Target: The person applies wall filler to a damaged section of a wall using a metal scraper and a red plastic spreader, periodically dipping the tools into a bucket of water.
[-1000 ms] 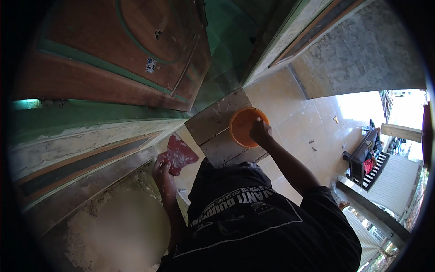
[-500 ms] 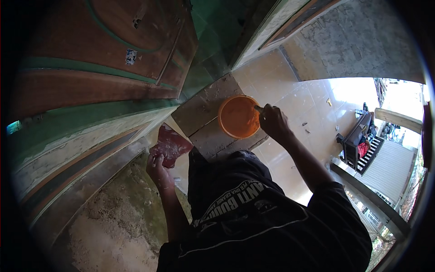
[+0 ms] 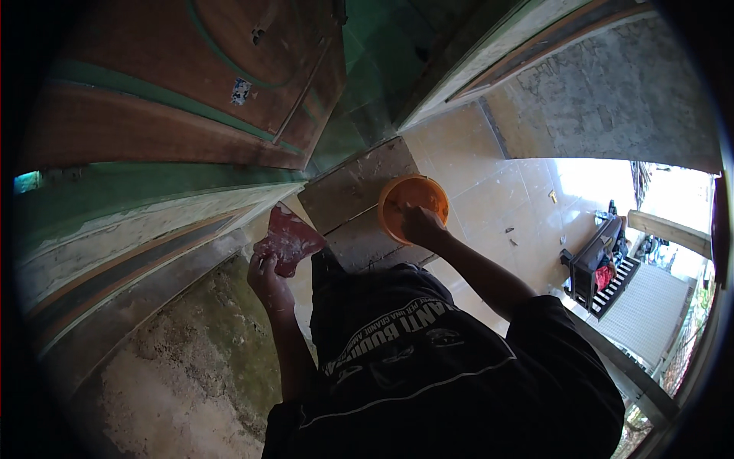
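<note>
An orange bucket stands on dark boards, slightly right of my body's midline. My right hand reaches over its near rim, with the fingers closed and the fingertips down inside. What the hand grips is mostly hidden now; half a second ago a short, dark-ended tool stuck out of the fist. On the left, my left hand pinches the near edge of a maroon flat piece with pale smears on its face. That piece is held out beside the boards, apart from the bucket.
The dark boards lie at a doorway beside a brown and green door. Pale floor tiles stretch right, with small scraps and a yellow item on them. A dark slatted bench carries cloth. A mossy, stained surface is at lower left.
My right hand has moved left from the bucket's right rim, over and into the bucket. The left hand still holds the maroon piece, nearly in place. The whole view has shifted slightly.
</note>
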A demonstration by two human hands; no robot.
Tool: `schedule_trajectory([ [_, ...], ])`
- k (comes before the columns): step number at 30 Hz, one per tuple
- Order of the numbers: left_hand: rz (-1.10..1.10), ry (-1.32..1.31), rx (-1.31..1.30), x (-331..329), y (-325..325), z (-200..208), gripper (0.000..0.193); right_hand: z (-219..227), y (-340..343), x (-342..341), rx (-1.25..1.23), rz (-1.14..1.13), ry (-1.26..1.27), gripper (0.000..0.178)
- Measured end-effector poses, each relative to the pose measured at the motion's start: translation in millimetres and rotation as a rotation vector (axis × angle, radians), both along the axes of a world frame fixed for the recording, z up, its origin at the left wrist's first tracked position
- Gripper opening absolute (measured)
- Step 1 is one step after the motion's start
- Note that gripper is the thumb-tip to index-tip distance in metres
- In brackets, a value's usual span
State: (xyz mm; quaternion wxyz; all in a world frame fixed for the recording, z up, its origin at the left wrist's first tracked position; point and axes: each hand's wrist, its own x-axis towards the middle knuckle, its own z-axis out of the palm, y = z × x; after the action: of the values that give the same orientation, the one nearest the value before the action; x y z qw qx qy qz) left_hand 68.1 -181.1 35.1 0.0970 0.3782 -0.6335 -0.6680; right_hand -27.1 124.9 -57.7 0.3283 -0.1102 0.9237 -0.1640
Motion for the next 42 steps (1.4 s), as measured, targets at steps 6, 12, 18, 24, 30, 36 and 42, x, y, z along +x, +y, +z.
schedule_trajectory([
  [6, 0.129, 0.048, 0.15, 9.8, -3.8, -16.5, 0.03, 43.9, -1.2, -16.6, 0.106, -0.206, -0.028, 0.03],
  [12, 0.138, 0.207, 0.334, 0.4, -9.6, -28.9, 0.027, 12.4, -4.1, -13.6, 0.14, -0.266, -0.012, 0.041],
  [18, 0.139, 0.244, 0.421, -11.5, -9.0, -25.4, 0.029, 43.1, 4.0, -20.2, 0.119, -0.3, -0.023, 0.05],
  [24, 0.077, 0.245, 0.508, -31.2, 11.3, -22.7, 0.032, 18.9, 4.2, -2.8, 0.118, -0.2, 0.073, 0.05],
  [30, 0.042, 0.312, 0.576, -25.3, 20.2, -17.1, 0.031, 47.9, 4.4, -9.2, 0.088, -0.231, 0.081, 0.046],
  [36, 0.018, 0.29, 0.546, -6.8, 13.7, -22.1, 0.036, 13.0, -4.4, -0.6, 0.128, -0.158, 0.139, 0.041],
  [42, 0.079, 0.278, 0.521, 7.4, 5.8, -31.5, 0.037, 24.1, -3.1, -1.2, 0.067, -0.26, 0.05, 0.042],
])
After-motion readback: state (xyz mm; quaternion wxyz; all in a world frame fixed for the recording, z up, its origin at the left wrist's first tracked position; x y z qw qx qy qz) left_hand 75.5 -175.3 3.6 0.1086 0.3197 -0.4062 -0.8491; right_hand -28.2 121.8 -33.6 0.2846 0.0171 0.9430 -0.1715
